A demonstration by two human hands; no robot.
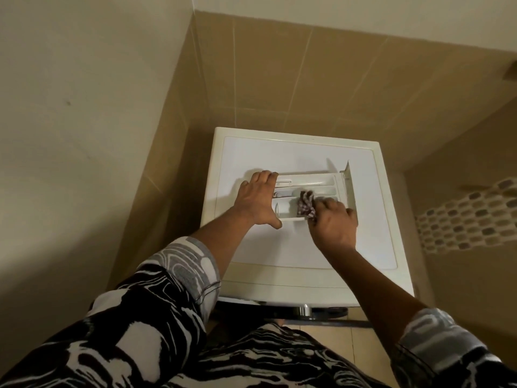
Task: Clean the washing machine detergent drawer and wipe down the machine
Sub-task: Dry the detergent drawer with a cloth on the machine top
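Observation:
The white detergent drawer (307,182) lies flat on top of the white washing machine (293,247), its front panel standing up at the right end. My left hand (257,201) holds the drawer's left end, fingers over the far rim and thumb against the near edge. My right hand (333,224) grips a dark patterned cloth (306,205) bunched inside the drawer's near compartments.
The machine stands in a narrow corner, with a plain wall (84,135) close on the left and beige tiles (307,79) behind. A mosaic tile strip (470,217) runs along the right. The machine's door rim (305,310) shows below the front edge.

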